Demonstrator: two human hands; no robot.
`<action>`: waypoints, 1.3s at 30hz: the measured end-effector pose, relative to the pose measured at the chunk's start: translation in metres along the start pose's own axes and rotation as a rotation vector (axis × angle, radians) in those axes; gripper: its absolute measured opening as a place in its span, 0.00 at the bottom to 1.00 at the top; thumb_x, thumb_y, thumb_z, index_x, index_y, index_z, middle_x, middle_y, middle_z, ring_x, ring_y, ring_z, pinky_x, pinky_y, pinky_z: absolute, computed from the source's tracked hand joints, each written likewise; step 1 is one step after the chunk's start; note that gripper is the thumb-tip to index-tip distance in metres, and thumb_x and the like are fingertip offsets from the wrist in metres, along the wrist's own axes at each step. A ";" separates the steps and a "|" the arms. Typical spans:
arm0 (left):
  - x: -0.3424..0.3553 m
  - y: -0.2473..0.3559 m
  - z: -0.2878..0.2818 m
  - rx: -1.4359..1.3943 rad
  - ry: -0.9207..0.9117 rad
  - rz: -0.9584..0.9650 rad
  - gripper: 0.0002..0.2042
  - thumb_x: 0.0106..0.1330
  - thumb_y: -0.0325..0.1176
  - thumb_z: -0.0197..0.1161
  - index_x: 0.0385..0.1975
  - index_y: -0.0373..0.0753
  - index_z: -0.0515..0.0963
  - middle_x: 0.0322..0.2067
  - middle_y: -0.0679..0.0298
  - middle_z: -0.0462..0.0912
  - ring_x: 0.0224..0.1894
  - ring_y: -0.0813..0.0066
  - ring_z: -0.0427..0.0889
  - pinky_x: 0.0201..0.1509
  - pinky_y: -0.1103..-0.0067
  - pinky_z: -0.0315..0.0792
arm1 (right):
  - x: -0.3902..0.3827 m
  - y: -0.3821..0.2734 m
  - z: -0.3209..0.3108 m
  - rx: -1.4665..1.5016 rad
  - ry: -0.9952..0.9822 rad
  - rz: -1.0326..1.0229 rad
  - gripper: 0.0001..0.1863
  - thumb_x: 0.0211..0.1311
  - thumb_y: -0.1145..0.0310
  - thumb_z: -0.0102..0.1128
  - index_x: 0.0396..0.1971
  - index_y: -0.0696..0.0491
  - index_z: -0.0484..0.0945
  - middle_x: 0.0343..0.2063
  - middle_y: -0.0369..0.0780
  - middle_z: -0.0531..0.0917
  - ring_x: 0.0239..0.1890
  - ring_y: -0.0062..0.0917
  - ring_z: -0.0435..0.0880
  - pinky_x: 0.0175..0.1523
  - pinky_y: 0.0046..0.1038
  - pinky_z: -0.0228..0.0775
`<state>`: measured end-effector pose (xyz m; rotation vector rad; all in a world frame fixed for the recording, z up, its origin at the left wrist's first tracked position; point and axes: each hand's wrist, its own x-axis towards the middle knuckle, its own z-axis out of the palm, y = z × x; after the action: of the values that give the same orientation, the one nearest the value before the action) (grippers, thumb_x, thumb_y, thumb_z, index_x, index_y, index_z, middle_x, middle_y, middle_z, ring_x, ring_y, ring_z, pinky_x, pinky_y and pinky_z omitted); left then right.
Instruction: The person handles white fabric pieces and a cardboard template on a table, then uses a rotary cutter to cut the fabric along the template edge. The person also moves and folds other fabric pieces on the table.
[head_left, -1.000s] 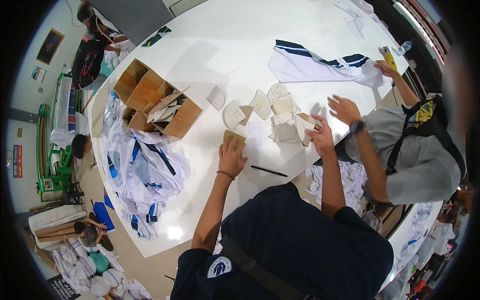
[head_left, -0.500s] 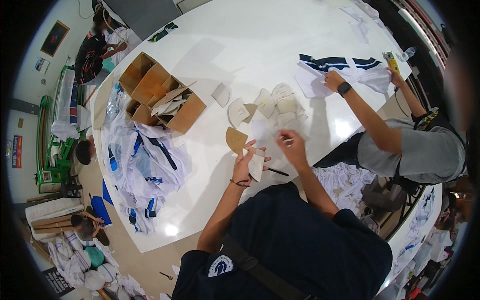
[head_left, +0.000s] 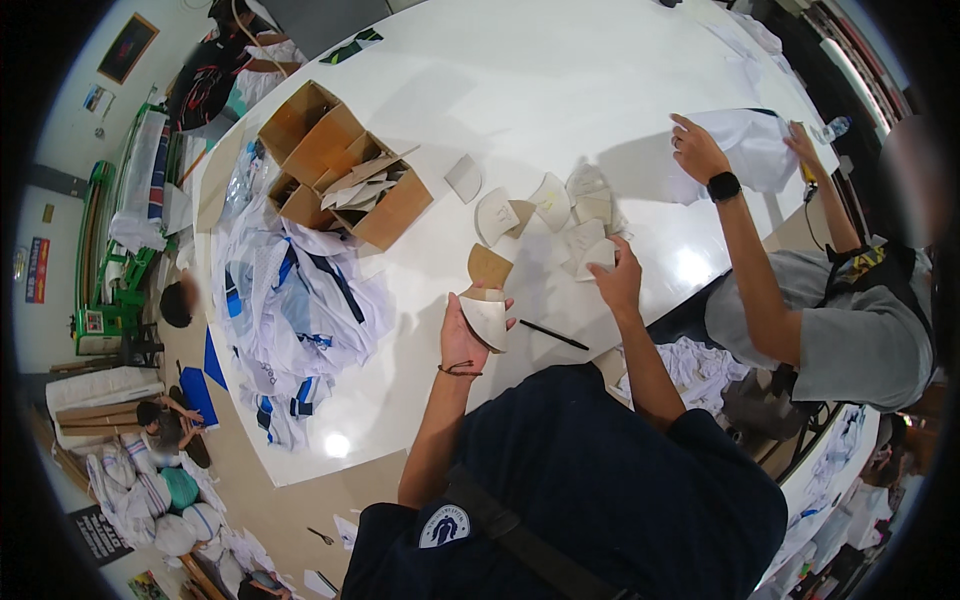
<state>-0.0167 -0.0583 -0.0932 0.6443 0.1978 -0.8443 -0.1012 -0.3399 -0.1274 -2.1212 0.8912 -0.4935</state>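
Note:
In my left hand, near the table's front edge, is a curved cream card piece, fingers wrapped round it, with a brown card piece sticking out beyond it. Right of that, the fingers of my right hand grip a pale card piece at the near side of a loose spread of curved card pieces. A black pen lies on the white table between and below my hands.
A cardboard box of card scraps stands back left, above piled white-and-blue fabric. At right, a co-worker holds white cloth beside a yellow tool. Other people are at left.
My left hand has picked up card pieces and turned palm up. My right hand left the spread, reached toward my left, and is back gripping a piece. The co-worker's cloth has shifted rightward.

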 end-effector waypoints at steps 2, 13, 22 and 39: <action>-0.003 0.001 -0.001 -0.014 -0.008 0.014 0.29 0.77 0.57 0.34 0.66 0.43 0.64 0.59 0.53 0.73 0.57 0.51 0.77 0.55 0.57 0.77 | -0.001 -0.002 -0.004 0.338 -0.078 0.133 0.28 0.49 0.75 0.75 0.52 0.58 0.75 0.38 0.43 0.85 0.41 0.28 0.82 0.48 0.26 0.73; -0.009 0.014 0.032 0.172 0.026 0.007 0.24 0.73 0.39 0.55 0.67 0.39 0.65 0.56 0.51 0.76 0.54 0.56 0.81 0.51 0.66 0.79 | -0.024 -0.100 -0.033 0.547 -0.141 -0.571 0.18 0.36 0.92 0.54 0.25 0.54 0.84 0.47 0.41 0.79 0.52 0.31 0.79 0.53 0.32 0.75; -0.020 0.027 0.058 0.261 0.015 0.010 0.27 0.74 0.47 0.49 0.65 0.34 0.65 0.58 0.52 0.74 0.58 0.57 0.77 0.55 0.64 0.76 | -0.035 -0.118 -0.024 0.693 -0.295 -0.636 0.16 0.38 0.95 0.52 0.23 0.58 0.80 0.48 0.46 0.76 0.54 0.34 0.79 0.62 0.34 0.72; -0.023 0.026 0.061 -0.101 -0.079 0.035 0.31 0.77 0.54 0.38 0.67 0.32 0.62 0.62 0.56 0.71 0.64 0.61 0.70 0.68 0.66 0.64 | -0.052 -0.129 -0.014 0.550 -0.113 -0.651 0.11 0.39 0.88 0.63 0.23 0.55 0.78 0.40 0.43 0.78 0.41 0.31 0.81 0.45 0.28 0.74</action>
<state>-0.0173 -0.0680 -0.0234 0.5174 0.1559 -0.8194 -0.0889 -0.2493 -0.0218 -1.8507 -0.0414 -0.8237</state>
